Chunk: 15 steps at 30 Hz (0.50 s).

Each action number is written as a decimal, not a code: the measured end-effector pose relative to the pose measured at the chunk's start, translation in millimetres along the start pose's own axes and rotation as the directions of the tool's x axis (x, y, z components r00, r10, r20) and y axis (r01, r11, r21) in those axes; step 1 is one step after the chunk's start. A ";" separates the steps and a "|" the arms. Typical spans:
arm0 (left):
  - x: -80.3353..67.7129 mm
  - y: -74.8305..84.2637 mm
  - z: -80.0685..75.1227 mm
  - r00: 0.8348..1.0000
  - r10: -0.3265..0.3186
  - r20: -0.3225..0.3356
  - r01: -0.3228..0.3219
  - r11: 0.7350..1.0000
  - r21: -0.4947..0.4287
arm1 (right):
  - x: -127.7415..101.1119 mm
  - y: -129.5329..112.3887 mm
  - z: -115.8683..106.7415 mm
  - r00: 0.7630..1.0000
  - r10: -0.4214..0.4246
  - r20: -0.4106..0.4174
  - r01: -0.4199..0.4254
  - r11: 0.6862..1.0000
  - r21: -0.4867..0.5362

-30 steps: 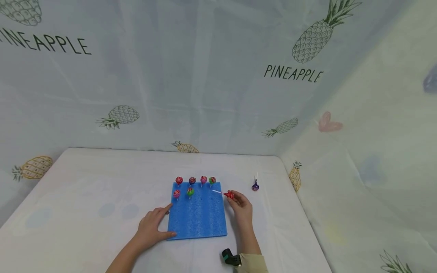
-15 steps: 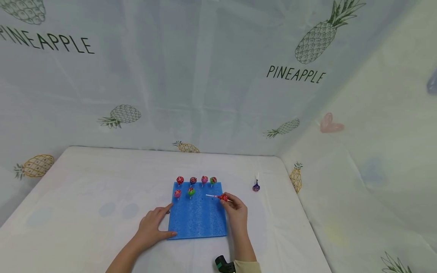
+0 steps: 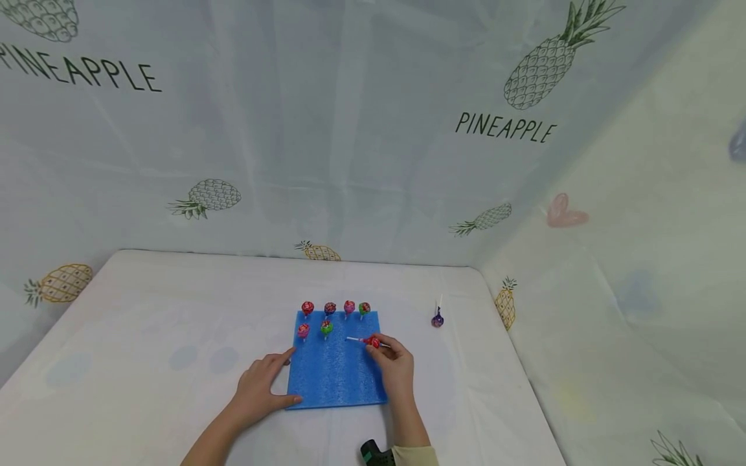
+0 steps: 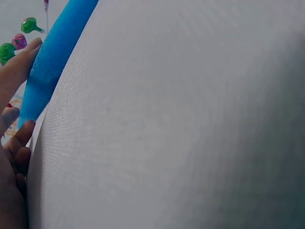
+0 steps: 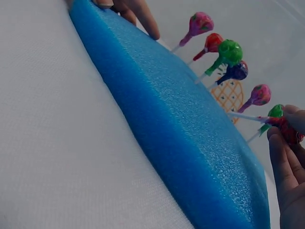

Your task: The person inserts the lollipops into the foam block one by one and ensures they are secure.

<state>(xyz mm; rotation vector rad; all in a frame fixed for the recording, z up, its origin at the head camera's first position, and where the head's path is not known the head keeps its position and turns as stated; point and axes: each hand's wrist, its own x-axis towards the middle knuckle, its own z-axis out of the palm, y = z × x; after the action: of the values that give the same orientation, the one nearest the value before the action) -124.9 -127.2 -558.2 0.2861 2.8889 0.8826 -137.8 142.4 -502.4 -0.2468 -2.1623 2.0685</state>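
A blue foam board [image 3: 335, 382] lies on the white table. My left hand [image 3: 256, 388] rests at its left side, thumb at the near left corner and index finger stretched to the left edge. My right hand [image 3: 396, 370] pinches a red-wrapped lollipop [image 5: 286, 129] by its head, over the board's right part. Its white stick points left; in the right wrist view the tip is close to the board, and I cannot tell whether it touches. Several lollipops stand upright along the far edge, including a red one [image 3: 307, 307]. Before them stand a pink lollipop [image 3: 303, 331] and a green lollipop [image 3: 326, 328].
A purple lollipop [image 3: 437, 320] lies on the table right of the board, stick pointing away. The white table [image 3: 175, 310] meets a pineapple-print cloth [image 3: 361, 162] behind and on the right. A black device [image 3: 375, 453] sits at my right wrist.
My right hand has moved left and slightly nearer, bringing the red lollipop from the board's right edge to over the board. My left hand and the standing lollipops have stayed put.
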 end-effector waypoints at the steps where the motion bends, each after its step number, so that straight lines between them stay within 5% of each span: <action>1: 0.0 0.0 -0.1 1.000 0.001 0.000 -0.001 1.000 0.001 | -0.5 0.0 0.5 1.000 0.000 0.000 0.000 1.000 0.005; 15: -1.1 3.2 -2.9 1.000 0.008 -0.001 -0.008 1.000 -0.004 | -0.6 5.6 4.2 1.000 -0.014 0.023 0.013 0.999 0.038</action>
<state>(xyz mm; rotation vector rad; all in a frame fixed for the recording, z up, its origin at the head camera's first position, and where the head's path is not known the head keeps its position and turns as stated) -123.8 -126.4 -554.0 0.2973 2.8893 0.8895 -138.0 138.4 -508.2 -0.2047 -2.1291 2.1136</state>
